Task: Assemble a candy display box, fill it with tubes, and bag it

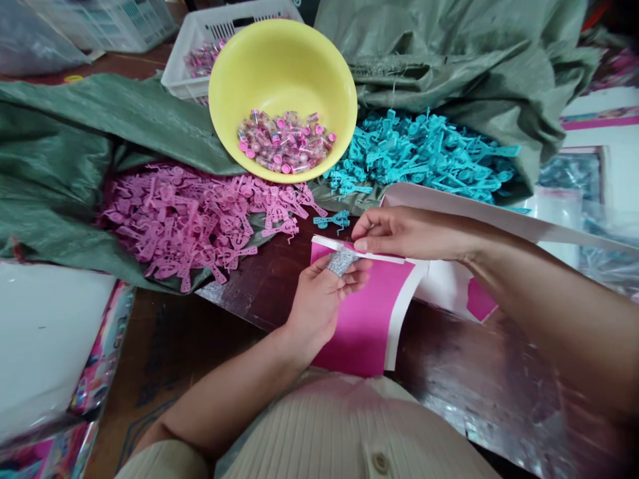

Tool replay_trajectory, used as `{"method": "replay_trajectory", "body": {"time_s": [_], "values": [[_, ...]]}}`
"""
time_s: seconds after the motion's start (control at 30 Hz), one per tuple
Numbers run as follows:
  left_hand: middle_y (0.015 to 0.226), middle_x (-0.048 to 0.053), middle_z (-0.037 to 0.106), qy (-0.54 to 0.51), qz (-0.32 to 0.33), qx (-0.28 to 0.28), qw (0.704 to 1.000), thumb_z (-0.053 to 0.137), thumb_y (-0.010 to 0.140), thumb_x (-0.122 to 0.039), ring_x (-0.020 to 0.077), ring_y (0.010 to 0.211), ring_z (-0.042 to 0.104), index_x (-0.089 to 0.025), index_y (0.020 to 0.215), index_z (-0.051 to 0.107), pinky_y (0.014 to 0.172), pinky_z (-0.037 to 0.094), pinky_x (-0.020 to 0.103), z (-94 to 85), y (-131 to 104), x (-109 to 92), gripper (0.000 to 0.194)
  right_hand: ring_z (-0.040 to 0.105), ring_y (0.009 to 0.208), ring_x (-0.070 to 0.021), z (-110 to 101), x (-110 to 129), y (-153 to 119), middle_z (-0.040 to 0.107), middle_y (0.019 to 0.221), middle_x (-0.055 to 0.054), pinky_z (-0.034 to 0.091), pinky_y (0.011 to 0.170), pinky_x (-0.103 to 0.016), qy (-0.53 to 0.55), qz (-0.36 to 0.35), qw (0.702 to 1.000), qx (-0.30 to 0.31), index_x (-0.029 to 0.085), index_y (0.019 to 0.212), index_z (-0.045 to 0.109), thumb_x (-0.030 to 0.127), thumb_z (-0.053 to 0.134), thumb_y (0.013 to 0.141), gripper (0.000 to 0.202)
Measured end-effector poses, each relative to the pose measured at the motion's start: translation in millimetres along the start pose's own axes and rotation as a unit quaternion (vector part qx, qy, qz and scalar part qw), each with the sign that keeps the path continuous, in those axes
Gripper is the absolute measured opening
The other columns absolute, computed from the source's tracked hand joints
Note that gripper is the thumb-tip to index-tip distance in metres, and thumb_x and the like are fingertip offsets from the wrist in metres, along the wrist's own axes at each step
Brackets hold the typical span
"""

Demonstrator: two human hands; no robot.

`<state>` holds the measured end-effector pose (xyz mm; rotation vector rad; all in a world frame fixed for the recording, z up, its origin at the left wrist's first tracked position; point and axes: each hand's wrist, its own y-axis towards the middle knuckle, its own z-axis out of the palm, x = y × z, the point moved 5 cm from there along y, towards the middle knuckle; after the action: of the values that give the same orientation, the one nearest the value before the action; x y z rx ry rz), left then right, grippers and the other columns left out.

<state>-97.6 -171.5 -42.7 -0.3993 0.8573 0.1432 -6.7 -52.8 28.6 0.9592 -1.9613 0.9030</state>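
Observation:
My left hand (319,299) is closed, its fingers curled around a small silver glittery piece (342,261) by the thumb. Whether that piece is loose or wrapped on the thumb I cannot tell. Just above it, my right hand (392,231) has thumb and fingers drawn together at the white folded edge of a magenta card (369,299). What sits between those fingertips is hidden. The card lies under both hands, sloping down toward my body, with a white strip along its right side. A single teal plastic clip-like piece (332,220) lies left of my right fingertips.
A heap of pink plastic pieces (190,216) lies on green sheeting (54,153) at left. Teal pieces (424,156) are piled at right. A yellow basin (279,60) holds small pink-capped vials (287,143). Behind it stands a white basket (192,36). An upright white cardboard edge (479,216) runs beneath my right forearm.

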Motion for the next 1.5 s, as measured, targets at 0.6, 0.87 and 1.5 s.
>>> {"method": "replay_trajectory", "body": {"time_s": [0.6, 0.87, 1.5], "values": [[0.082, 0.005, 0.077, 0.088, 0.058, 0.078, 0.991, 0.078, 0.082, -0.037, 0.0191, 0.077, 0.073, -0.019, 0.087, 0.078, 0.088, 0.059, 0.039, 6.4, -21, -4, 0.019, 0.062, 0.073, -0.0168, 3, 7, -33, 0.072, 0.082, -0.001, 0.043, 0.062, -0.028, -0.146, -0.04, 0.986, -0.069, 0.023, 0.093, 0.072, 0.052, 0.055, 0.093, 0.034], [0.084, 0.004, 0.077, 0.092, 0.093, 0.077, 0.988, 0.077, 0.084, -0.034, 0.0189, 0.079, 0.074, -0.021, 0.092, 0.075, 0.086, 0.059, 0.037, 6.9, -21, -3, 0.016, 0.066, 0.082, -0.0201, 13, 13, -50, 0.075, 0.09, -0.002, 0.046, 0.074, -0.031, -0.193, -0.057, 0.97, -0.138, 0.026, 0.102, 0.073, 0.051, 0.048, 0.099, 0.036], [0.076, -0.001, 0.073, 0.04, 0.097, 0.037, 0.994, 0.078, 0.08, -0.03, 0.0128, 0.075, 0.069, -0.021, 0.088, 0.073, 0.086, 0.054, 0.03, 5.5, -28, 3, 0.014, 0.064, 0.072, -0.0167, 16, 12, -31, 0.075, 0.082, 0.0, 0.042, 0.062, -0.028, -0.199, -0.004, 0.966, -0.162, 0.023, 0.091, 0.075, 0.04, 0.06, 0.091, 0.022]]}}
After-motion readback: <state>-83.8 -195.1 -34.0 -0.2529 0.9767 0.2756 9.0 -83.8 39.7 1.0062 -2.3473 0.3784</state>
